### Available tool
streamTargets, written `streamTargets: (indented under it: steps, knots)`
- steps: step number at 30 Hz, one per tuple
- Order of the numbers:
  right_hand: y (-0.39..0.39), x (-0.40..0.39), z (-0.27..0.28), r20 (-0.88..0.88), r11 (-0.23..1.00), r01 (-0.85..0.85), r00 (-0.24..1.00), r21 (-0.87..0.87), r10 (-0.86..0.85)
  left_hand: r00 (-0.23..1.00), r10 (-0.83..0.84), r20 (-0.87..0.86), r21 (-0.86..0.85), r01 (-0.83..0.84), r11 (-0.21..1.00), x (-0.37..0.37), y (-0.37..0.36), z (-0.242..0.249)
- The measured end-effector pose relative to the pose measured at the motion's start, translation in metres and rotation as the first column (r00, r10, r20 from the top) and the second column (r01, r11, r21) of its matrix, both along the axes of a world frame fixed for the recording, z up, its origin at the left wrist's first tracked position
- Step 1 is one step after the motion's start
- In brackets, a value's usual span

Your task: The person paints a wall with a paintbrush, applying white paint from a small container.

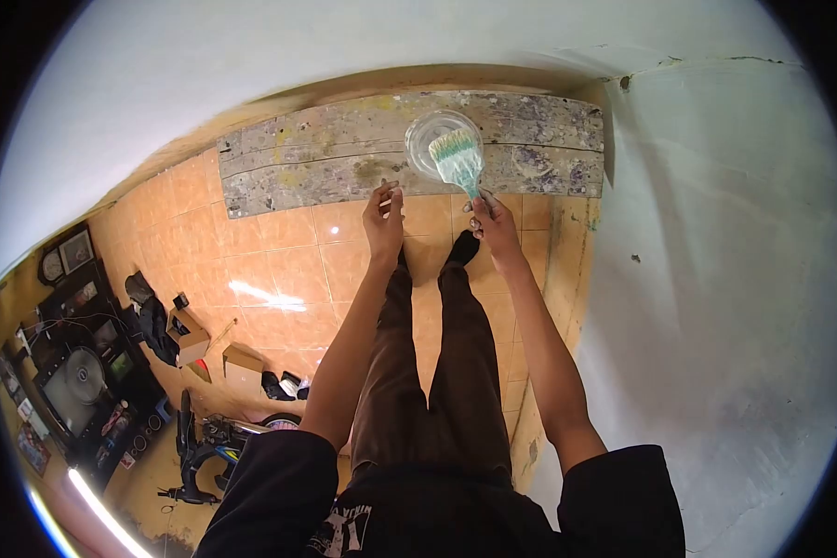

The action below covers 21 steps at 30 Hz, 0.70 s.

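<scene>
From the centre of the view, the wooden counter (307, 149) runs across 12 o'clock, its boards worn and spotted with yellow, white and purple paint. A round tub (418, 137) with whitish residue stands on it at 12 o'clock. The paintbrush (458, 163) is in front of the tub in the view, its bristles turned between 11 and 12 o'clock and its handle towards 5; whether it touches the tub cannot be told. Whitish and green-blue paint coats the bristles and ferrule area.

The right hand (494, 223), at 2 o'clock, is closed around the brush's handle, with pale smears on the fingers. The left hand (383, 216), at 11 o'clock, is partly open, fingers loosely bent and thumb raised, with nothing visible in its hold; it appears near the counter's closer edge.

Orange floor tiles (279, 251) spread out towards 10 o'clock, with a bright streak of reflected light. At 8 o'clock are an open cardboard box (244, 368) and, lower, a two-wheeler (195, 456). A fan (84, 372) shows between 8 and 9, and a pale, cracked wall (716, 260) fills 3 o'clock
</scene>
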State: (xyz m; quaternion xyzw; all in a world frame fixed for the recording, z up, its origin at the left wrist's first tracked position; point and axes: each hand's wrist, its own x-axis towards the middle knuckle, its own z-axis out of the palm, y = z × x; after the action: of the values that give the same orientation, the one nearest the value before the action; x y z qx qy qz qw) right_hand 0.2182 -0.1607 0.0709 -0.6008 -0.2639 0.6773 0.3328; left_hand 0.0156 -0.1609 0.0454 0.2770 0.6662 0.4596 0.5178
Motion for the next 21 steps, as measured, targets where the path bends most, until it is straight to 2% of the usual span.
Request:
streamTargets:
  steps: [3, 9, 12, 15, 18, 21]
  knots:
    - [0.000, 0.000, 0.008, 0.016, 0.998, -0.006, 1.000, 0.058, 0.005, 1.000, -0.016, -0.007, 0.007, 0.016, 1.000, 0.002, 0.002, 0.013]
    - [0.000, 0.004, 0.042, 0.101, 0.955, -0.132, 0.989, 0.264, 0.109, 0.998, -0.066, 0.015, 0.076, 0.064, 0.995, 0.007, 0.014, 0.058]
    - [0.000, 0.000, 0.069, 0.041, 0.922, -0.087, 0.996, 0.376, 0.077, 0.991, -0.129, 0.042, 0.126, 0.122, 0.984, 0.004, 0.017, 0.090]
    - [-0.002, -0.010, 0.127, -0.099, 0.914, 0.035, 0.995, 0.403, 0.005, 0.975, -0.210, 0.066, 0.180, 0.195, 0.964, 0.000, 0.017, 0.124]
    - [-0.017, -0.008, 0.151, 0.007, 0.862, 0.007, 1.000, 0.507, -0.012, 0.942, -0.332, 0.047, 0.245, 0.312, 0.918, -0.008, 0.009, 0.164]
    - [-0.031, -0.020, 0.195, -0.129, 0.823, 0.148, 0.987, 0.548, -0.092, 0.907, -0.421, -0.004, 0.331, 0.398, 0.855, -0.013, 0.006, 0.209]
